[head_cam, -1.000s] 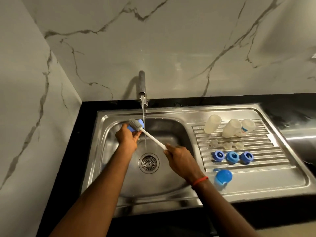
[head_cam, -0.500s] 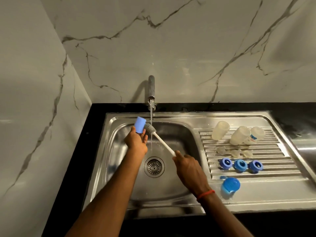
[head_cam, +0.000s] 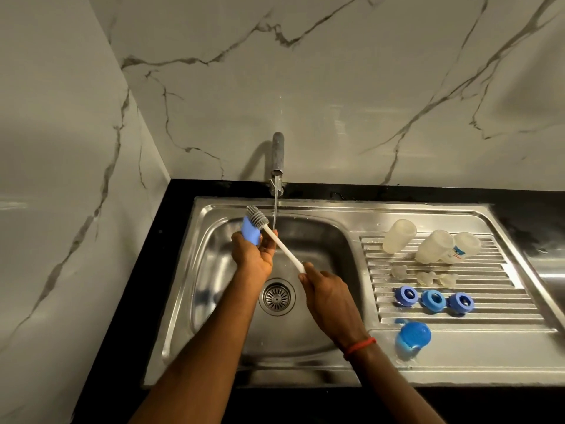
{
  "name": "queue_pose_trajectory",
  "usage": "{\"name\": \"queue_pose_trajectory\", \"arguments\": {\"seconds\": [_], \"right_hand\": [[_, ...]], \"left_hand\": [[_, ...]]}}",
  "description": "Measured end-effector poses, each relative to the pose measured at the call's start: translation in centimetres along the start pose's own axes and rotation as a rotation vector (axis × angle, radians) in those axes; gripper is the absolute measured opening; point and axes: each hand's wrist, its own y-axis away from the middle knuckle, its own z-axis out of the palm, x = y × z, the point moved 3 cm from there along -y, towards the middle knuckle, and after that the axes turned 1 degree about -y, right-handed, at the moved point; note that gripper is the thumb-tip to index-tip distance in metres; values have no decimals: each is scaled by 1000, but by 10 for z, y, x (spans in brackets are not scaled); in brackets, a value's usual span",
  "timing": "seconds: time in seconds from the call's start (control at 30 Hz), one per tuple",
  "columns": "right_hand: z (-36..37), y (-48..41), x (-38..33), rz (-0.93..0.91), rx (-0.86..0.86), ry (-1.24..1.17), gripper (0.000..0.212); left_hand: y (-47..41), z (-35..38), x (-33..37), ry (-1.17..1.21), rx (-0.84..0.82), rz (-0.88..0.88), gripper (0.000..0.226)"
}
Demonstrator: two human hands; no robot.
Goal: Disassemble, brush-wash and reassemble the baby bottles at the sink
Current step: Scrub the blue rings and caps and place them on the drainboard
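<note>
Over the steel sink basin (head_cam: pixel 321 240), my left hand (head_cam: pixel 252 255) grips a blue bottle cap (head_cam: pixel 250 234). My right hand (head_cam: pixel 328 289) holds the white handle of a bottle brush (head_cam: pixel 282 244); its grey bristle head lies against the cap's upper side. Water runs from the tap (head_cam: pixel 277 154) just right of the brush head. On the ribbed drainboard (head_cam: pixel 489 289) lie three clear bottle bodies (head_cam: pixel 399 235), three clear teats (head_cam: pixel 426 277), three blue collar rings (head_cam: pixel 433 300) and another blue cap (head_cam: pixel 412 335).
The drain strainer (head_cam: pixel 276 296) sits in the basin floor below my hands. A black counter (head_cam: pixel 171 270) frames the sink, with marble walls at the left and behind.
The brush head has gone from right of the cap to resting on the cap's upper side. Both hands stay over the basin; the view has shifted a little.
</note>
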Motion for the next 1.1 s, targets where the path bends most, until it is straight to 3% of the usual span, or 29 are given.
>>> {"name": "queue_pose_trajectory", "arguments": {"seconds": [0.17, 0.4, 0.57, 0.67, 0.77, 0.97, 1.1], "right_hand": [[-4, 14, 11, 0, -59, -109, 46], [-6, -3, 11, 35, -18, -180, 36], [-6, 7, 10, 34, -78, -228, 40], [-7, 23, 8, 7, -154, -286, 30], [-11, 14, 2, 2, -121, -254, 22], [-12, 16, -1, 55, -103, -334, 18], [-7, 24, 3, 50, -155, -317, 19]], "left_hand": [[-13, -8, 16, -29, 31, 47, 15], [-23, -22, 4, -54, -54, -3, 33], [-21, -19, 12, -40, -64, 12, 21], [-23, -19, 16, -32, -65, 28, 24], [-23, -21, 8, -41, -75, 30, 25], [-20, -17, 25, 17, -238, -12, 27], [-18, -23, 29, -105, -165, 9, 24]]}}
